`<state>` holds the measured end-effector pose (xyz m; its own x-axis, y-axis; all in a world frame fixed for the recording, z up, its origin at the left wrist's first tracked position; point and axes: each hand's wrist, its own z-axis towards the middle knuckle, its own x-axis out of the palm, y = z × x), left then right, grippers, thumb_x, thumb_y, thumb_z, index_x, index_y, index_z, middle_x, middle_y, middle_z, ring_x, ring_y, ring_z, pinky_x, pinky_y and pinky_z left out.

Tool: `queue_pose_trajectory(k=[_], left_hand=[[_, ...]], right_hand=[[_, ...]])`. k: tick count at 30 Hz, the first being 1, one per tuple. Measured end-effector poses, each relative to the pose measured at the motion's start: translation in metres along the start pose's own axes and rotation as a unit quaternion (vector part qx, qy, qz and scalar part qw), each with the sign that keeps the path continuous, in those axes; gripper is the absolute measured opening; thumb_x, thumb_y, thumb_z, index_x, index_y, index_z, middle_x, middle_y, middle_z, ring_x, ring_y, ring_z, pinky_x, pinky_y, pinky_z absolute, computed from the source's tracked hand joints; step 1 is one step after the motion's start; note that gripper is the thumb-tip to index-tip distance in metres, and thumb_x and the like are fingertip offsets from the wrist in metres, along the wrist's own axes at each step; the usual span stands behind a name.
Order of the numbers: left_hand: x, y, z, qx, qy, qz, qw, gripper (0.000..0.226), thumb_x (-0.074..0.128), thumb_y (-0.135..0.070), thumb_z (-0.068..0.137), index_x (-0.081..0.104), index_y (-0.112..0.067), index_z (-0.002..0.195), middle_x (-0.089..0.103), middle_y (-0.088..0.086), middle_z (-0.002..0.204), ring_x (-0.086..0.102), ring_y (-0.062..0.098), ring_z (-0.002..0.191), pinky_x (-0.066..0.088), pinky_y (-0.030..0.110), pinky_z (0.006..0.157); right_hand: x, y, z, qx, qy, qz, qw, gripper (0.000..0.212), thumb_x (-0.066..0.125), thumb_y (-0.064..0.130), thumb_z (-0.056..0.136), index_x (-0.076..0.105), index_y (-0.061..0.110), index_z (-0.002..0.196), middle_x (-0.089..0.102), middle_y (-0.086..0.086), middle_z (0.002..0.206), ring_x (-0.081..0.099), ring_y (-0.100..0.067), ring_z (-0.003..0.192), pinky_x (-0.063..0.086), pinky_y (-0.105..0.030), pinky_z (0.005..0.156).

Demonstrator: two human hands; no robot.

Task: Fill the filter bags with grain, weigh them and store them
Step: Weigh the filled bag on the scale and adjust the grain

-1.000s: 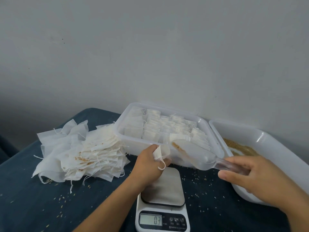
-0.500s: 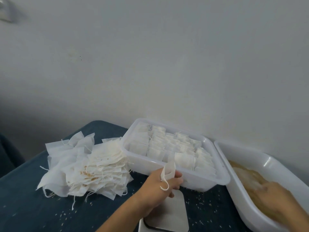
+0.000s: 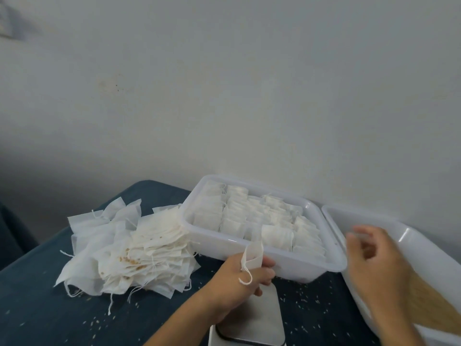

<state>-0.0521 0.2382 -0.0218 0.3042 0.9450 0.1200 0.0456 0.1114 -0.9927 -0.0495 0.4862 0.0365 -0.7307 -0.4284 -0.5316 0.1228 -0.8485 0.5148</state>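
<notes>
Filter bag (image 3: 252,255): pinched upright in left hand (image 3: 239,279) fingers, above scale (image 3: 252,318).
Right hand (image 3: 374,265): blurred, fingers loosely spread, empty, over grain tray (image 3: 411,236).
Change: scoop gone from right hand.

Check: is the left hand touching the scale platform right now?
Cannot tell. In the head view, the left hand, pinching a filter bag, overlaps the scale platform, hiding any contact or gap.

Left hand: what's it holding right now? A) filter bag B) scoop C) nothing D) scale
A: the left hand pinches a filter bag upright above the scale, its string looping down over the fingers; no scoop is visible.
</notes>
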Motion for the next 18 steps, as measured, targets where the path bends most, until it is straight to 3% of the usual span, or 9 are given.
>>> queue_pose_trajectory(k=[2, 4, 6, 10, 13, 16, 18], left_hand=[[-0.002, -0.002, -0.001, 0.004, 0.024, 0.019, 1.0, 0.03, 0.073, -0.024, 0.083, 0.074, -0.011, 0.109, 0.071, 0.002, 0.089, 0.066, 0.008, 0.079, 0.051, 0.023, 0.068], [-0.002, -0.006, -0.004, 0.016, 0.069, 0.045, 0.996, 0.03, 0.07, -0.023, 0.082, 0.074, -0.008, 0.106, 0.069, 0.002, 0.09, 0.063, 0.013, 0.083, 0.051, 0.028, 0.07], [0.0, -0.01, -0.006, 0.039, 0.127, 0.071, 0.989, 0.028, 0.065, -0.021, 0.084, 0.068, -0.003, 0.106, 0.064, 0.003, 0.091, 0.059, 0.015, 0.086, 0.049, 0.033, 0.072], [0.004, -0.012, -0.011, 0.05, 0.184, 0.073, 0.979, 0.032, 0.065, -0.018, 0.086, 0.062, -0.003, 0.114, 0.061, 0.006, 0.097, 0.057, 0.022, 0.092, 0.048, 0.039, 0.077], [0.007, -0.008, -0.011, 0.064, 0.208, 0.082, 0.973, 0.025, 0.066, -0.017, 0.09, 0.064, -0.008, 0.114, 0.064, 0.004, 0.099, 0.059, 0.02, 0.094, 0.05, 0.038, 0.08], [0.004, -0.005, -0.01, 0.075, 0.208, 0.054, 0.974, 0.03, 0.07, -0.024, 0.093, 0.066, -0.021, 0.122, 0.067, 0.002, 0.108, 0.063, 0.019, 0.102, 0.056, 0.039, 0.09], [0.001, -0.002, -0.007, 0.113, 0.17, 0.048, 0.978, 0.031, 0.071, -0.021, 0.093, 0.066, -0.02, 0.124, 0.07, 0.004, 0.112, 0.067, 0.024, 0.105, 0.055, 0.045, 0.098]], right_hand=[[0.015, 0.025, -0.023, -0.035, 0.104, 0.12, 0.987, 0.013, 0.061, 0.044, 0.095, 0.069, 0.039, 0.103, 0.068, 0.016, 0.082, 0.063, -0.005, 0.07, 0.047, -0.017, 0.054], [0.028, 0.036, -0.042, -0.054, 0.214, 0.194, 0.956, 0.019, 0.059, 0.052, 0.092, 0.068, 0.047, 0.108, 0.069, 0.019, 0.095, 0.065, -0.008, 0.076, 0.052, -0.018, 0.062], [0.038, 0.039, -0.053, -0.088, 0.274, 0.199, 0.937, 0.022, 0.057, 0.055, 0.096, 0.068, 0.047, 0.112, 0.066, 0.019, 0.103, 0.065, -0.012, 0.08, 0.055, -0.022, 0.067], [0.041, 0.036, -0.061, -0.091, 0.259, 0.274, 0.922, 0.024, 0.065, 0.053, 0.092, 0.073, 0.03, 0.096, 0.064, 0.008, 0.099, 0.062, -0.015, 0.076, 0.05, -0.017, 0.064], [0.04, 0.034, -0.067, -0.081, 0.258, 0.31, 0.911, 0.025, 0.07, 0.042, 0.094, 0.071, 0.017, 0.088, 0.063, 0.004, 0.092, 0.061, -0.019, 0.074, 0.052, -0.024, 0.063], [0.038, 0.036, -0.072, -0.046, 0.253, 0.335, 0.906, 0.028, 0.064, 0.044, 0.095, 0.068, 0.017, 0.093, 0.068, 0.003, 0.093, 0.068, -0.021, 0.081, 0.057, -0.03, 0.065], [0.037, 0.037, -0.074, -0.028, 0.228, 0.339, 0.912, 0.023, 0.06, 0.046, 0.095, 0.067, 0.024, 0.095, 0.071, 0.007, 0.09, 0.071, -0.015, 0.083, 0.058, -0.027, 0.066]])
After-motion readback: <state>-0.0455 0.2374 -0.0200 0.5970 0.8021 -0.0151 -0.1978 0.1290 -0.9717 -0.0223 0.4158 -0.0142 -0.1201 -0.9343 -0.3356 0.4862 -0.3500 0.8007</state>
